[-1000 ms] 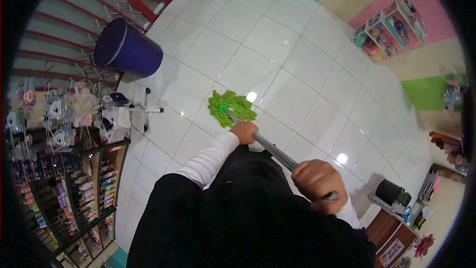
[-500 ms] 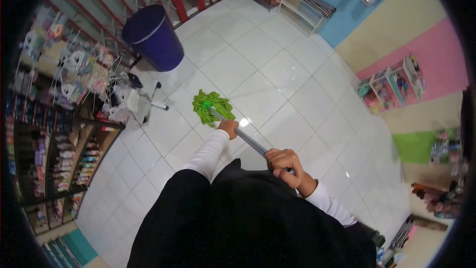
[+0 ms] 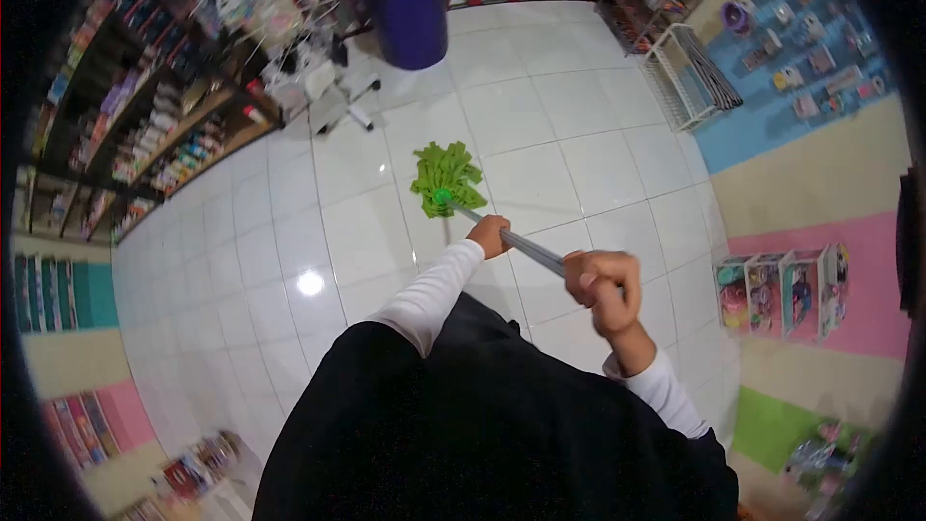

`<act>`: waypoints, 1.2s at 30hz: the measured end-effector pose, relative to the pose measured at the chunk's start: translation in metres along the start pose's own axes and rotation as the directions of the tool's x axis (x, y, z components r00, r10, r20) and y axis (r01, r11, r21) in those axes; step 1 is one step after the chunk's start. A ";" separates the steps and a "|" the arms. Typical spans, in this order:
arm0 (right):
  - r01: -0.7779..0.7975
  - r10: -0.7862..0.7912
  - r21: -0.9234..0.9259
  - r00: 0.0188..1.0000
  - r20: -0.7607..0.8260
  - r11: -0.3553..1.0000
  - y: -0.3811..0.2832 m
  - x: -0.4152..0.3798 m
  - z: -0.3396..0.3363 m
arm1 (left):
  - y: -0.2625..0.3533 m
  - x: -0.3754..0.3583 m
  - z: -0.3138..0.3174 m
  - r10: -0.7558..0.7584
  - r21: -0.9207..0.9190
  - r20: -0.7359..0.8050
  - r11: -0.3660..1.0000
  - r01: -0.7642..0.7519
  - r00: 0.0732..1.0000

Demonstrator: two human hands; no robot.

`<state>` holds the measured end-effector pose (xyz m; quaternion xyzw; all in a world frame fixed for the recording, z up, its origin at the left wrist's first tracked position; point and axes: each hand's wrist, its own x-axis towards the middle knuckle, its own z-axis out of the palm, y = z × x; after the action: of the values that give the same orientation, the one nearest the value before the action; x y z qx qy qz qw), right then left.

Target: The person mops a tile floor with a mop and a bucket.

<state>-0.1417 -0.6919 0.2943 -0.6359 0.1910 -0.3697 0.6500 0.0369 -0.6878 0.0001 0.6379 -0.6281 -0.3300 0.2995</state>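
Observation:
A mop with a grey handle (image 3: 533, 251) slants across the floor before me. Its green strands (image 3: 449, 167) are spread on the white tiles, mostly beyond the green hub. My left hand (image 3: 490, 235) is wrapped round the handle's lower part. Higher up, near the handle's top end, my right hand (image 3: 605, 289) grips it with fingers closed; this hand is slightly blurred. Both hands are clear of the floor, and the mop head lies ahead of the left one.
A purple bin (image 3: 405, 14) stands by the red gate. Left of it are a wheeled display rack (image 3: 328, 87) and stocked shelves (image 3: 164, 145). To the right, a white metal rack (image 3: 675, 82) and a small wall shelf (image 3: 783, 291) line the wall. Glossy tiles (image 3: 367, 241) cover the floor.
My view has swung round to the left, so the bin and racks appear shifted right. The strands now fan out ahead of the hub. Both hands keep their hold on the handle.

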 end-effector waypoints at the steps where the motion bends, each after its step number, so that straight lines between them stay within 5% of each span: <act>1: -0.026 0.027 0.042 1.000 -0.013 0.999 -0.007 -0.003 0.000 | 0.003 -0.007 0.011 0.007 0.023 -0.065 1.000 -0.006 0.998; 11: -0.164 0.132 0.063 0.925 0.356 0.984 -0.043 -0.009 0.047 | 0.062 -0.104 0.022 -0.285 -0.225 -0.282 0.948 0.226 0.916; 18: -0.164 0.072 0.217 0.923 0.378 0.962 -0.049 -0.059 0.083 | 0.085 -0.198 0.038 -0.405 -0.282 -0.279 0.901 0.329 0.871; 23: -0.143 0.026 0.318 0.938 0.346 0.937 -0.028 -0.129 0.094 | 0.078 -0.294 0.075 -0.467 -0.149 -0.276 0.884 0.442 0.840; 27: -0.158 -0.010 0.271 0.849 0.529 0.950 -0.002 -0.197 0.116 | 0.046 -0.390 0.105 -0.387 -0.102 -0.421 0.919 0.381 0.821; 32: -0.157 -0.084 0.219 0.596 0.799 0.963 0.038 -0.265 0.162 | 0.006 -0.499 0.101 -0.532 0.057 -0.400 0.799 0.599 0.747; 36: -0.146 -0.037 0.155 0.602 0.798 0.977 0.051 -0.293 0.171 | -0.016 -0.526 0.111 -0.639 0.139 -0.332 0.694 0.707 0.693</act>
<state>-0.1980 -0.3673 0.2003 -0.6572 -0.1378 -0.0452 0.7396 -0.0383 -0.1579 -0.0559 0.8947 -0.3402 -0.2473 0.1504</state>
